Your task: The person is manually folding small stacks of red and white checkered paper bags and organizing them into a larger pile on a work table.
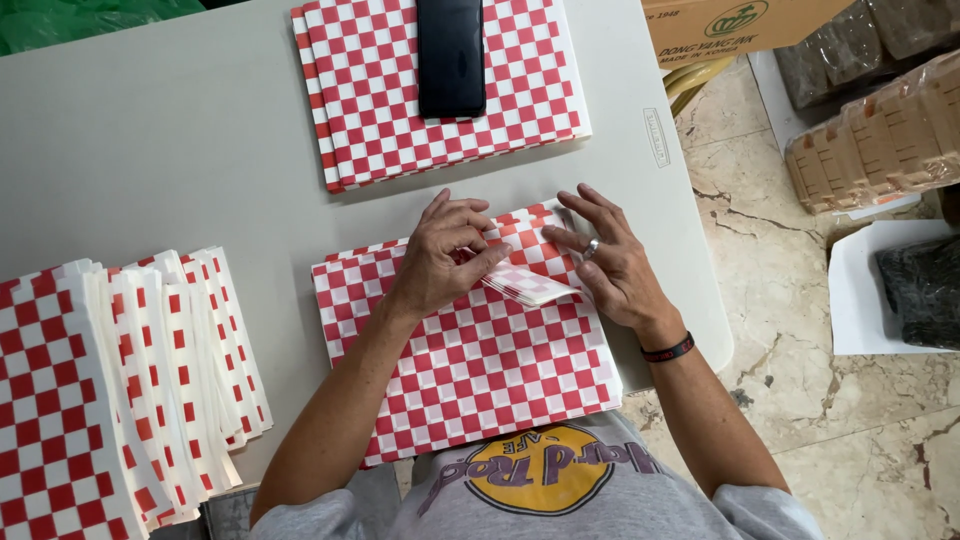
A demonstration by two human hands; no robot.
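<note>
Left hand (440, 255) grip is narrow, fingers curled and pinching a folded flap (525, 284) of the top checkered sheet; right hand (612, 262) lies flat and spread on the same stack of red-and-white checkered paper (480, 360), fingertips touching the flap, holding nothing. That stack sits at the near edge of the grey table (180, 150); beyond it lies a second checkered stack (380, 110) with a black phone (450, 55) on top. Left of it lies a fanned pile of folded checkered pieces (130, 380).
</note>
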